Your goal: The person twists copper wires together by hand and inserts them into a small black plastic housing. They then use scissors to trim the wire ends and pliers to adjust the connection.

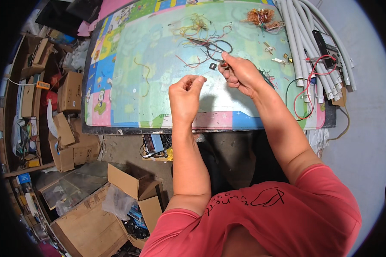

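My left hand point(185, 94) is closed above the table mat, with reddish copper-coloured wire point(188, 84) showing inside the curled fingers. Its thumb and forefinger pinch together at the tip. To the right and slightly farther off, my right hand point(243, 76) grips a small dark, copper-brown cylindrical piece point(223, 64) between thumb and fingers. A gap separates the two hands; any fine strand between them is too thin to make out. Just beyond lie black-handled scissors point(219, 50), and a small black square part point(213, 66) rests near the right hand.
Loose coloured wires point(197, 25) and a copper wire bundle point(260, 16) lie at the far side. White tubes point(295, 38) and a black meter point(328, 47) with red and black leads line the right edge. Cardboard boxes point(83, 150) and shelves stand at left.
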The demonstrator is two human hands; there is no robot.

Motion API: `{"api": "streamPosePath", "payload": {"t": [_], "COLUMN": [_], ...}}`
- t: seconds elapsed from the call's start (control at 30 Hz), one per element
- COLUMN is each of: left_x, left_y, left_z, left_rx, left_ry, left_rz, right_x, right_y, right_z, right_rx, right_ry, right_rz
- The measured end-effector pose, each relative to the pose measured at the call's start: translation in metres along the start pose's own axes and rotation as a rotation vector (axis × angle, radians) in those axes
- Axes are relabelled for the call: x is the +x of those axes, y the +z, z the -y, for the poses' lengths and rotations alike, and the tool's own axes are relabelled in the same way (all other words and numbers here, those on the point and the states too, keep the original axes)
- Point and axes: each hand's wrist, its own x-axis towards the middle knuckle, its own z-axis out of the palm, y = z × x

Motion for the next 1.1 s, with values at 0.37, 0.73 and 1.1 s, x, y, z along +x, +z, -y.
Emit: {"api": "streamPosePath", "payload": {"t": [0.37,0.73,1.1], "left_x": [0.009,0.007,0.005], "left_y": [-0.006,-0.013,-0.010], "left_z": [0.002,0.002,0.002], "left_rx": [-0.557,-0.670,-0.494], "left_ry": [-0.135,-0.092,0.045], "left_rz": [-0.232,-0.176,-0.253], "right_x": [-0.005,0.004,0.002], "right_y": [0.029,0.019,0.026], "right_z": [-0.034,-0.033,-0.040], "right_rx": [-0.681,-0.468,-0.235], "right_ry": [-0.013,-0.046,-0.033], "right_rz": [0.226,0.087,0.294]}}
